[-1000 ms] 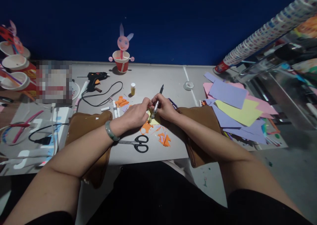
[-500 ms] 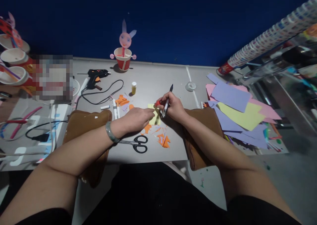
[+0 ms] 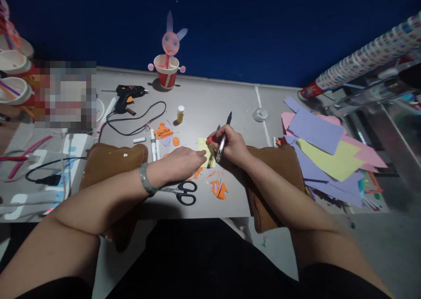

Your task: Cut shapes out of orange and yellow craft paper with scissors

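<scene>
My right hand (image 3: pixel 235 146) is closed around a pen (image 3: pixel 220 150) with a clear barrel, its dark end pointing up and away from me. At the same hand's fingertips shows a small red piece (image 3: pixel 210 140), whose kind I cannot make out. Below the fingertips lies a small yellow paper (image 3: pixel 204 144) on the table. My left hand (image 3: pixel 181 162) lies flat at the paper's left edge, fingers stretched out and holding nothing. Black-handled scissors (image 3: pixel 187 193) lie just below it, partly hidden by my wrist. Orange paper scraps (image 3: pixel 219 189) are spread near both hands.
A glue gun (image 3: pixel 126 98) with a looped cord lies at the back left. Behind stand a small bottle (image 3: pixel 180 114) and a rabbit-faced paper cup (image 3: pixel 166 77). Tape (image 3: pixel 260 114) and stacked coloured papers (image 3: pixel 315 132) lie right. Brown cushions (image 3: pixel 274 180) sit under my forearms.
The view has shifted slightly. My left hand has drawn back a little from the yellow paper, baring more of it. My right hand keeps its hold on the pen.
</scene>
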`<state>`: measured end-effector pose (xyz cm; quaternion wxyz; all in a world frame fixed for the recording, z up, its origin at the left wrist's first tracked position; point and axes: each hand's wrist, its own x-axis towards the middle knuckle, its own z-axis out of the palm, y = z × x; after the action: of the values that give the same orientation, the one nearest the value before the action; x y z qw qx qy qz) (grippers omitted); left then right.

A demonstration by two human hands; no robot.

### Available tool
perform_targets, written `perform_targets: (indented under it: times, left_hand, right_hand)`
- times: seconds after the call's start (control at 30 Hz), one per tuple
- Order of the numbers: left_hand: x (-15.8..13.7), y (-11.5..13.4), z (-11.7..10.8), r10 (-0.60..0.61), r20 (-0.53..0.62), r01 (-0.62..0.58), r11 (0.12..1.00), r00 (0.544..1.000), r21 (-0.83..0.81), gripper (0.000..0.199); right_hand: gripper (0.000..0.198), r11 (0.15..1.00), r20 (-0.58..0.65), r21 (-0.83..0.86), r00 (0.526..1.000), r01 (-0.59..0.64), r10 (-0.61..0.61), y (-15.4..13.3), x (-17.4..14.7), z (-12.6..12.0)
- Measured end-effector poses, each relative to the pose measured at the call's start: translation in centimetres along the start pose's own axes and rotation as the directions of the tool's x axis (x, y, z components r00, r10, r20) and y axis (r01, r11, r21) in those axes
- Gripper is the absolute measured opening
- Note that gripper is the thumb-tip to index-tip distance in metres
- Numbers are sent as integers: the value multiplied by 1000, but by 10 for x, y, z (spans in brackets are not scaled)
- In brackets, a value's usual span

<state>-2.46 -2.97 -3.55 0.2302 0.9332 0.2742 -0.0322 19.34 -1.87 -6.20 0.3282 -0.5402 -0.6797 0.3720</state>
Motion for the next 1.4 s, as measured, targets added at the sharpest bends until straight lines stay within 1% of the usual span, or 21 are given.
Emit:
perform_targets:
  times: [0.4,0.6,0.7,0.8,0.9,1.0,1.1,1.27,1.4]
  left_hand:
    - [-1,2,-3,-10,15,11,1000,1000,-24,28]
    - [-1,1,0,-10,11,11,999,1000,-31,28]
    - [-1,0,1,-4,7,4,999,1000,-38,27]
    - [-1,0,0,11,4,-11,1000,1000,-6,28]
    - [-1,1,-3,29,-39,-26,997,999,77,28]
    - [0,1,-6,3,-92,10,991,996,137,27]
    - [3,-1,-6,-33,-90,45,989,995,142,28]
    - [6,-4,-3,-22,-79,32,992,997,125,33]
    - [8,-4,-2,-27,-74,38,989,997,146,31]
  right_hand:
    - [25,1000,11,-8,1000,-21,21,1,0,2]
    - [25,998,13,-59,1000,18,-17,5,1,3]
    - [22,996,19,-89,1000,18,-17,6,0,3]
    - [21,995,17,-99,1000,24,-23,7,0,3]
    - [21,994,18,-99,999,41,-39,8,1,3]
    - [20,991,22,-113,997,70,-68,10,2,2]
    - [18,983,6,-164,997,82,-82,11,2,2]
    - [17,982,13,-170,997,77,-76,11,1,3]
    - [16,981,12,-175,997,83,-82,11,1,4]
